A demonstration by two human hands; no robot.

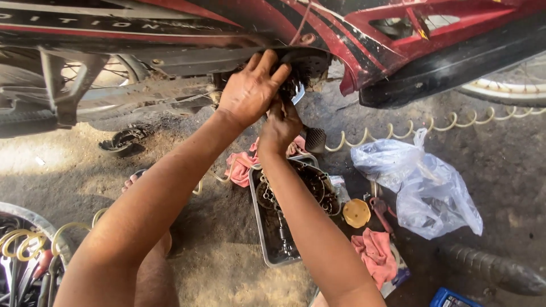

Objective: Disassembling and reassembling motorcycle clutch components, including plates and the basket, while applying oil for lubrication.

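Note:
A red and black motorcycle (364,34) stretches across the top of the view. My left hand (250,88) is pressed flat over a dark engine part (304,62) under its body. My right hand (280,126) reaches up just below the left one, fingers closed around something small at the same spot; a bit of shiny metal (298,95) shows beside the fingers. What the right hand grips is hidden by both hands.
A metal tray (272,244) of greasy parts lies on the dirt floor under my right forearm. Around it are pink rags (372,253), a yellow cap (356,213), a clear plastic bag (421,185), a coiled hose (455,120) and a black footrest (34,122).

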